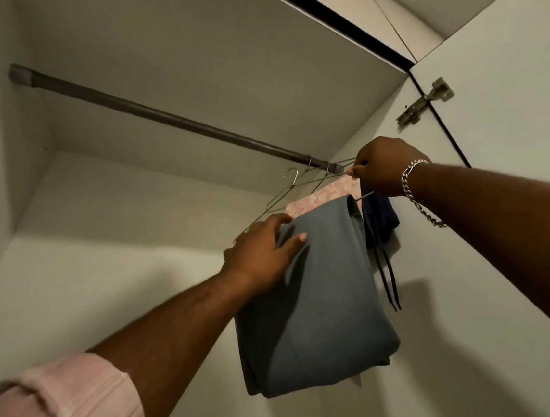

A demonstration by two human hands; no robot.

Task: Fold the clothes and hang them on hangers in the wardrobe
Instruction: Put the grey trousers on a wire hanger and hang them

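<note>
A folded grey garment [314, 302] hangs over a wire hanger [279, 197] whose hook sits just below the dark wardrobe rod [155, 114]. My left hand [264, 246] grips the garment's upper left edge, thumb across its front. My right hand [383, 166], with a silver bracelet at the wrist, pinches the hanger wires near the rod's right end. Behind the grey garment hang a pink patterned cloth [326, 192] and a dark blue garment [380, 221] with black drawstrings.
The white wardrobe side wall [475, 255] is close on the right, with a metal hinge [425, 100] and the open door beyond. The top panel [200, 63] is just above the rod. Most of the rod to the left carries nothing.
</note>
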